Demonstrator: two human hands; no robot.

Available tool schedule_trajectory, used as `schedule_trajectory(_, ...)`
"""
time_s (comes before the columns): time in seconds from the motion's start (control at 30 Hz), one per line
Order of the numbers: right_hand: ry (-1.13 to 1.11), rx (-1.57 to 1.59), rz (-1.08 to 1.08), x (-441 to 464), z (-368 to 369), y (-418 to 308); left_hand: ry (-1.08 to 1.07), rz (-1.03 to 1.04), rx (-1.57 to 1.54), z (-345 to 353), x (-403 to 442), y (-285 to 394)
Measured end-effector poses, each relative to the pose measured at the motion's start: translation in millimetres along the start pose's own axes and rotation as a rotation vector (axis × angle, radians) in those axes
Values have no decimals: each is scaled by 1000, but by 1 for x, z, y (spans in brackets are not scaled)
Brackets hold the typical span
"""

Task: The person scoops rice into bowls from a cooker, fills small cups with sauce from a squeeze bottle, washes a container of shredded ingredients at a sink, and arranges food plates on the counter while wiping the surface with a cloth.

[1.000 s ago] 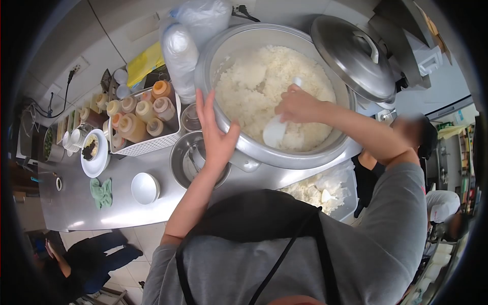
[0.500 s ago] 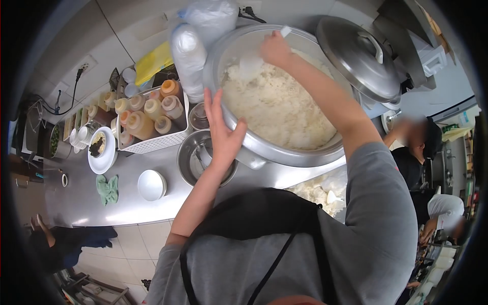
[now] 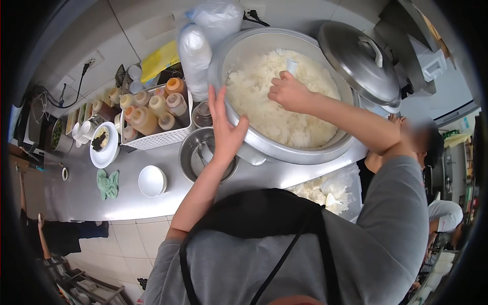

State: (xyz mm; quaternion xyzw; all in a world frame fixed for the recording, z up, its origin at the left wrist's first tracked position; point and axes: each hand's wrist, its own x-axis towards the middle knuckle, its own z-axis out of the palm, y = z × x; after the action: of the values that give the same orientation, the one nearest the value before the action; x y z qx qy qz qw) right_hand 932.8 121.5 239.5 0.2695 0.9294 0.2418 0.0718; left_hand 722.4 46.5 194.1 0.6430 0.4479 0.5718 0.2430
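A large round metal pot (image 3: 308,161) full of white cooked rice (image 3: 305,122) stands in front of me. My right hand (image 3: 291,91) is closed around a white rice paddle (image 3: 292,65), whose handle end sticks up above my fist. The paddle's blade is hidden, low at the rice near the middle of the pot. With fingers stretched and spread, my left hand (image 3: 227,124) rests against the left rim of the pot. Below that hand sits a steel bowl (image 3: 189,161) with a metal utensil in it.
The pot lid (image 3: 358,63) leans at the right rim. To the left are a white basket (image 3: 161,141) of squeeze bottles, stacked white bowls (image 3: 152,181) and a green cloth (image 3: 108,184). A bag of rice (image 3: 325,192) lies near me. Other people stand at both sides.
My right hand with the rice paddle has moved from the pot's far left side down and right to its middle. My left hand stays at the rim. The person at left has shifted.
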Motion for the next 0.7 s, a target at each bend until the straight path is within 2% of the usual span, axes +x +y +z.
schedule_trajectory(0.07, -62, 86, -65, 2, -11, 9, 11, -2, -7, 0, -1, 2)
schedule_trajectory(0.13, -60, 28, 67, 16, -6, 39, 18, 0, -17, 0, 1, 1)
schedule_trajectory(0.2, 75, 40, 300, 41, 17, 77, -9, 9, 25, 0, 0, 0)
schedule_trajectory(0.23, 79, 38, 301, 50, 33, 87, -8, 12, 27, 0, 0, 0)
schedule_trajectory(0.3, -55, -213, 529, 68, 68, 91, -3, -2, 15, 0, 0, 2)
schedule_trajectory(0.33, -48, -208, 530, 78, 84, 83, -4, 1, 23, 0, -1, 1)
schedule_trajectory(0.4, -171, -192, 587, 98, 104, 67, 3, 0, 9, 0, -1, 0)
schedule_trajectory(0.43, -171, -190, 586, 102, 89, 59, 3, -2, 11, 0, 0, 1)
schedule_trajectory(0.5, -131, -82, 310, 96, 58, 41, 5, -5, 19, 0, -1, 2)
schedule_trajectory(0.53, -134, -80, 317, 89, 52, 33, -3, -4, 18, 1, -1, 2)
schedule_trajectory(0.6, 124, -79, 155, 74, 41, 14, 12, 5, 6, 1, -1, 0)
schedule_trajectory(0.63, 121, -78, 158, 64, 35, 1, 8, 4, 4, 2, -1, -1)
schedule_trajectory(0.7, 261, 43, 42, 41, 23, -26, 22, 25, 36, 1, -2, -2)
